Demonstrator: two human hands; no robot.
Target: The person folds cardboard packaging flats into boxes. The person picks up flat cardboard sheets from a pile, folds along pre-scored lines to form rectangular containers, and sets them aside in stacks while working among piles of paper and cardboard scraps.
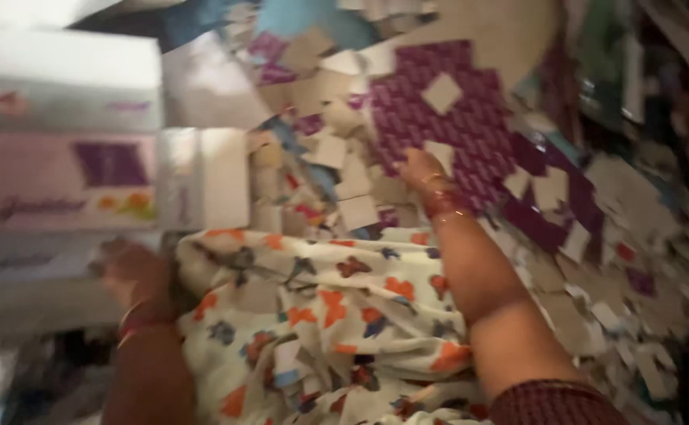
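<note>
The right hand (421,169) reaches out toward 12 o'clock and rests on a purple sheet (454,118) lying on a heap of paper scraps (336,173). Its fingers are blurred, so I cannot tell whether the grip is closed on the sheet or only pressing it flat. The left hand (128,271), at 9 o'clock, sits against the edge of a printed cloth (328,323) that covers the lap at 6 o'clock; its fingers look curled, but whether they pinch the cloth is too blurred to tell. A white box (69,181) stands just beyond it, at 10 o'clock.

The purple sheet looks thin and light, likely card or paper with notched edges: it would bend and could tear at its narrow necks, so a wide part near the middle seems the safest hold. The scraps are loose and would slide. The cloth is soft and bunches wherever it is gathered.
</note>
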